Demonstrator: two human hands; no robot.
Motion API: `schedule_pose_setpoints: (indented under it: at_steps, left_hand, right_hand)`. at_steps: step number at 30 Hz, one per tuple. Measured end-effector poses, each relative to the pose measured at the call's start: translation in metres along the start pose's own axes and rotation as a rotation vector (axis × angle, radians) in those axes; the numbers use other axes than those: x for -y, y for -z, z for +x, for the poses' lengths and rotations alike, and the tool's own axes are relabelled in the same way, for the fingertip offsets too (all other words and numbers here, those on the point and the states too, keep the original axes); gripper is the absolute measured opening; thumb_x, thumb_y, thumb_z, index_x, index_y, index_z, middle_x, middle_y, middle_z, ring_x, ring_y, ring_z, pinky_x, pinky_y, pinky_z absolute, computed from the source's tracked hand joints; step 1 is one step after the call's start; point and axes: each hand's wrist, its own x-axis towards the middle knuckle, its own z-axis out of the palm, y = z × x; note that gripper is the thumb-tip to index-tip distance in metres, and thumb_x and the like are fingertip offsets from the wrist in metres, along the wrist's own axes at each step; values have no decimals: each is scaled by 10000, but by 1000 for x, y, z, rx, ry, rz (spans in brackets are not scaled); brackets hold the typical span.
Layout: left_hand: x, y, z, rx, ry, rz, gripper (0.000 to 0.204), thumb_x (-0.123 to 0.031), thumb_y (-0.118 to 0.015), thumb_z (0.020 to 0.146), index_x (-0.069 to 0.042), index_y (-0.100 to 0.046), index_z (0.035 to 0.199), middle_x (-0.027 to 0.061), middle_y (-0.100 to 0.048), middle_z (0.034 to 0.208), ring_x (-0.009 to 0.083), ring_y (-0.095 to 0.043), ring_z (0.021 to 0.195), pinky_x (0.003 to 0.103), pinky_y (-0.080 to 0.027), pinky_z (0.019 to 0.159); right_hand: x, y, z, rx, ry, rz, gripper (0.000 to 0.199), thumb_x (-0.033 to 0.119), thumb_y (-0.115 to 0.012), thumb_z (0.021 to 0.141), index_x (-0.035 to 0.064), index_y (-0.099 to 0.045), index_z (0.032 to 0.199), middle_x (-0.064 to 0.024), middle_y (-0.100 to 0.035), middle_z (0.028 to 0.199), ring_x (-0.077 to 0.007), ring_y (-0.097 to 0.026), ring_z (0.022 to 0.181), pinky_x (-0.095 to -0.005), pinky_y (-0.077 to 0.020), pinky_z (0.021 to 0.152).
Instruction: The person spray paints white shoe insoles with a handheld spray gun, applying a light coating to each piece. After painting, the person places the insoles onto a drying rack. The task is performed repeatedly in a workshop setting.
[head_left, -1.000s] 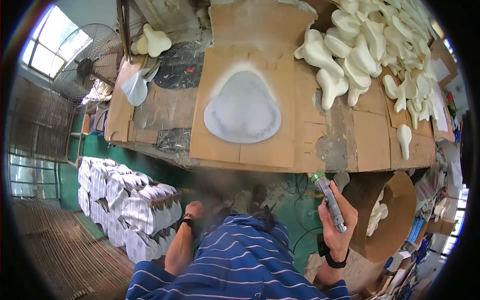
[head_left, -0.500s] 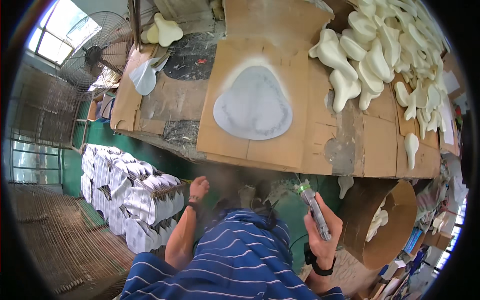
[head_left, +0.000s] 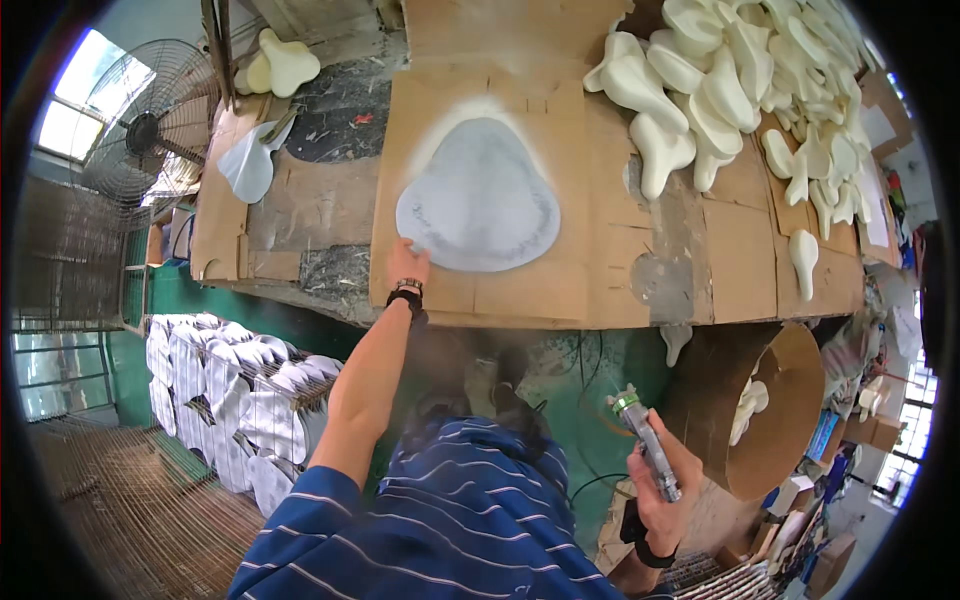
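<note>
A rounded, three-lobed grey-white sheet point(head_left: 480, 195) lies flat on a cardboard piece point(head_left: 570, 290) on the table, ringed by pale spray haze. At the sheet's lower left edge is my left hand point(head_left: 408, 264), palm down, with finger and thumb a little apart; whether the tips touch the sheet I cannot make out. My right hand point(head_left: 668, 482) is wrapped round a spray gun point(head_left: 650, 445), grey-bodied with a green ring near its nozzle. The gun hangs low, off the table's front edge and apart from the sheet.
Cream saddle-shaped foam pieces point(head_left: 725, 90) are heaped at the far right. A brown drum point(head_left: 780, 430) stands below the table's right end. Racks of white pieces point(head_left: 235, 390) are on the left, behind them a fan point(head_left: 145, 130). A hose point(head_left: 590, 480) trails near the floor.
My left hand has risen from beside the rack to the sheet's lower left edge. My right hand, still holding the spray gun, has moved slightly down and right.
</note>
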Motion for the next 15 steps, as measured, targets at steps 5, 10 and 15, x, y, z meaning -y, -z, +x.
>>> schedule_pose_setpoints:
  at_steps: [5,10,15]
  left_hand:
    - [-18,7,12,110,-39,202,323,-213,-719,709,-137,-649,1015,101,-664,946,313,-634,908,417,-503,801]
    - [33,-40,55,161,184,-576,269,-117,-660,739,-59,-622,999,125,-651,931,278,-642,856,382,-526,756]
    - [5,-72,77,562,442,-1236,157,-9,-560,826,23,-538,978,146,-572,952,260,-605,849,425,-545,766]
  right_hand:
    - [-6,-5,-15,-103,-57,-12,436,55,-695,805,-47,-592,1216,-131,-615,793,-166,-541,644,-278,-451,624]
    - [-9,-7,-16,-75,29,22,450,15,-687,797,-50,-575,1228,-140,-611,816,-204,-550,665,-287,-456,642]
    - [-23,-10,-25,-108,71,93,456,3,-691,784,-43,-578,1223,-136,-610,813,-218,-548,656,-290,-455,634]
